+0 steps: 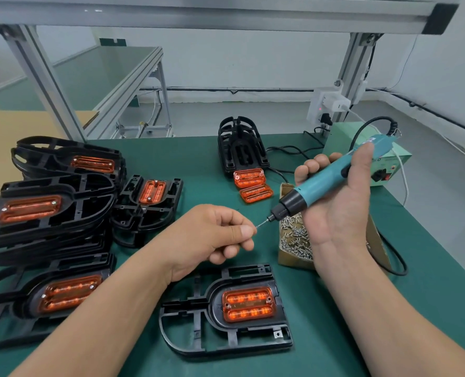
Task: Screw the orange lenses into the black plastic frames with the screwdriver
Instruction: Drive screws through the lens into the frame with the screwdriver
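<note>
In the head view, the right hand [337, 205] is raised above the green-matted workbench [334, 336] with its fingers wrapped round the teal electric screwdriver with a black nose [326, 183], which slants down to the left. The left hand [212, 235] is curled, and its thumb and forefinger pinch the end of the screwdriver's thin metal bit [261, 223]; whether a screw sits between them is too small to tell. Below both hands, a black plastic frame with a rounded end [187, 319] lies flat on the mat at the near edge, with a ribbed orange lens [249, 304] seated in its pocket. Just beside the right wrist stands an open cardboard box of small silver screws [291, 261]. Further back, two loose orange lenses [253, 186] lie against an upright stack of empty black frames [239, 142]. Stacks of frames already fitted with lenses [49, 210] fill the left side.
</note>
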{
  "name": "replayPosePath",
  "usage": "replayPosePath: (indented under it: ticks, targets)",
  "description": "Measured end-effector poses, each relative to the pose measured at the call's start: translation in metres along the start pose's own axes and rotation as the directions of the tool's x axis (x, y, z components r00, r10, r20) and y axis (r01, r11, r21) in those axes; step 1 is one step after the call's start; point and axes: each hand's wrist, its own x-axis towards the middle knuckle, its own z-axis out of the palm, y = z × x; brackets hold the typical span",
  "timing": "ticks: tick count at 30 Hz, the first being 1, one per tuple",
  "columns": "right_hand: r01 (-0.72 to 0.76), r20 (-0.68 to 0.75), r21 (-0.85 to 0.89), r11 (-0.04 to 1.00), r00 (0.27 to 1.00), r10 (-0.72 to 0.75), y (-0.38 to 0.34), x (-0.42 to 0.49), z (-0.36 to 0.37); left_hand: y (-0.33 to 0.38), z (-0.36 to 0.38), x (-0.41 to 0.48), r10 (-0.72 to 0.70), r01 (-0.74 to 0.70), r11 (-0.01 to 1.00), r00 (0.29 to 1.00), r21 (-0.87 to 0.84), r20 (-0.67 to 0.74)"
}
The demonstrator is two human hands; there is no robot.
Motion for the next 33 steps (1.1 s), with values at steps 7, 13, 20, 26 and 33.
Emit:
replayPosePath:
  ticks: [7, 13, 20, 26, 33]
  targets:
    - [0.001, 0.004, -0.006, 1.0, 1.0, -0.001, 0.002, 0.0008, -0.0013, 0.0005, -0.0026, -0.0006, -0.008, 0.012, 0.995, 0.999, -0.097, 0.043]
    - [-0.006, 0.029, -0.016, 1.0, 1.0, 0.007, 0.0037, 0.0, -0.0021, 0.0002, 0.0, -0.001, -0.006, 0.012, 0.996, 0.998, -0.093, 0.066]
    - [-0.008, 0.042, -0.024, 1.0, 0.999, 0.009, 0.0047, -0.0003, -0.0028, 0.001, -0.0007, -0.0013, -0.009, 0.017, 0.994, 0.998, -0.112, 0.065]
    - [-0.018, 0.048, -0.031, 0.999, 0.999, 0.019, 0.0045, -0.0002, -0.0026, 0.0015, 0.0001, -0.0023, 0.007, 0.004, 0.991, 0.997, -0.137, 0.076]
    - [-0.036, 0.086, -0.044, 0.998, 0.996, 0.04, 0.0068, -0.0005, -0.0026, 0.0013, 0.0007, -0.0042, 0.03, -0.021, 0.995, 0.996, -0.102, 0.086]
